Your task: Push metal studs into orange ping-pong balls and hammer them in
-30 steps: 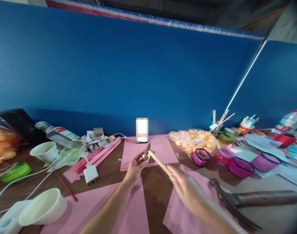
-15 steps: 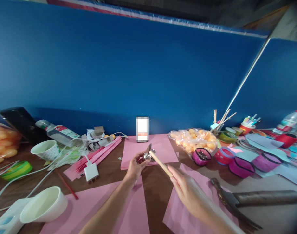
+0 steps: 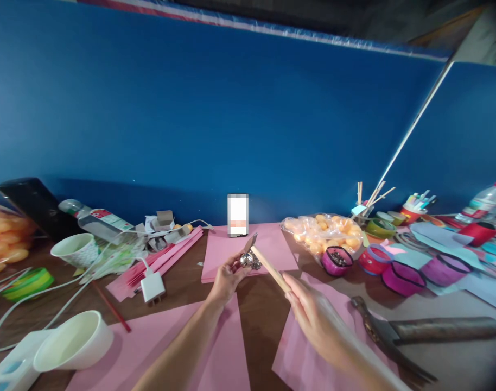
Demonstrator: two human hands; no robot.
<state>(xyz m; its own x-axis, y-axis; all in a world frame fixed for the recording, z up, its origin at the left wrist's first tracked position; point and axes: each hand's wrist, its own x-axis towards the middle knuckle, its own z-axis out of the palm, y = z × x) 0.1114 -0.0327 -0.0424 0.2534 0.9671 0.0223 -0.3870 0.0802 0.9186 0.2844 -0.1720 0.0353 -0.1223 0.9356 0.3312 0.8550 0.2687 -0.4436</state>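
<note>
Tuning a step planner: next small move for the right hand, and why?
Probably ease the wooden stick slightly toward the shiny metal piece: the right hand grips the stick, its far end close by, and the left hand holds the piece.

A blue wall [image 3: 248, 119] backs the brown table [image 3: 259, 331]

The stick [image 3: 269, 267] looked like matt, bare wood, while the small round pieces [image 3: 246, 260] shone like polished metal. The pink sheets [image 3: 268, 239] were smooth, matt paper. The bag [image 3: 313, 233] was clear, crinkled, glossy plastic. The hammer head [image 3: 376, 333] was dull, dark metal, its handle [image 3: 447, 329] worn, rough wood; the charger [image 3: 152, 288], smooth plastic.
</note>
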